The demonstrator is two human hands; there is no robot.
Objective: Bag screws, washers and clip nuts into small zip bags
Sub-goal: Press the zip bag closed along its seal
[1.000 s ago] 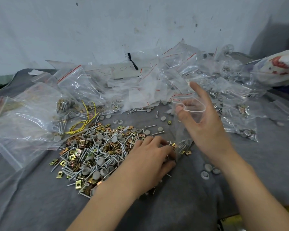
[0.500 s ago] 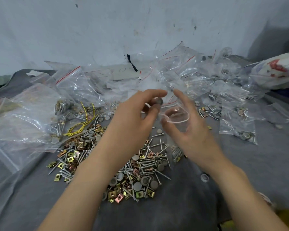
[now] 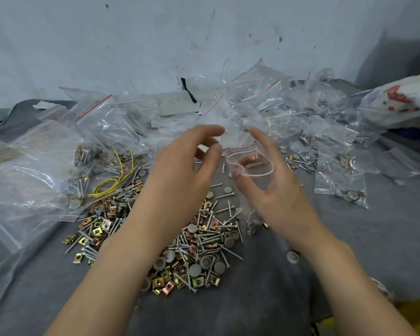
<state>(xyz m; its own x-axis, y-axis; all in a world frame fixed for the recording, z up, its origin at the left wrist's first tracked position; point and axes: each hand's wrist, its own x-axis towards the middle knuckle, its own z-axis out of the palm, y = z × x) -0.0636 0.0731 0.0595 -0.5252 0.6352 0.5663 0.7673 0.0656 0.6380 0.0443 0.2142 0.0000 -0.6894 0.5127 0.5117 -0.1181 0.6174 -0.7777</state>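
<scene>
Clear plastic bag (image 3: 254, 166) sits pinched open in the right grip (image 3: 277, 195). The left grip (image 3: 182, 170) hangs spread just beside its mouth. Dropped screws (image 3: 211, 238) may miss if the mouth folds shut.

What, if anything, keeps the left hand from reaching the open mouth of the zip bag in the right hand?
Probably nothing; yes, it looks reachable. The left hand hovers beside the zip bag, whose mouth the right hand holds open, with only air between.
</scene>
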